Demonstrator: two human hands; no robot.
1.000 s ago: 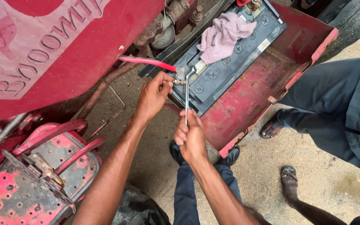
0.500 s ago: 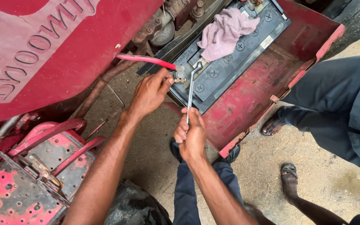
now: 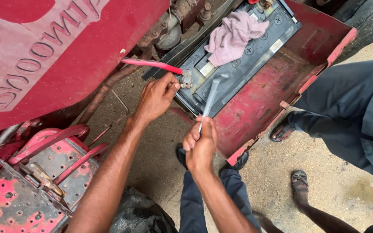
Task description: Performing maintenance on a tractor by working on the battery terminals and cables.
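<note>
A black battery [image 3: 255, 54] lies in a worn red metal tray [image 3: 277, 95] on a red machine. My left hand [image 3: 156, 97] pinches the metal clamp [image 3: 187, 80] at the end of a red cable [image 3: 152, 64], at the battery's near terminal. My right hand [image 3: 200, 144] is closed around the lower end of a slim metal wrench [image 3: 210, 101]. The blurred wrench head hangs over the battery top, to the right of the clamp. A crumpled pink rag [image 3: 234, 36] rests on the battery.
A red hood panel [image 3: 57, 47] fills the upper left, with a perforated red step [image 3: 35, 190] below it. Another person in dark trousers [image 3: 350, 116] and sandals [image 3: 301, 183] stands on the sandy ground at right. My own dark-trousered legs [image 3: 199, 203] are beneath my hands.
The wrench head has swung right, off the clamp, and is blurred with motion. My right hand has shifted slightly. My left hand stays on the clamp.
</note>
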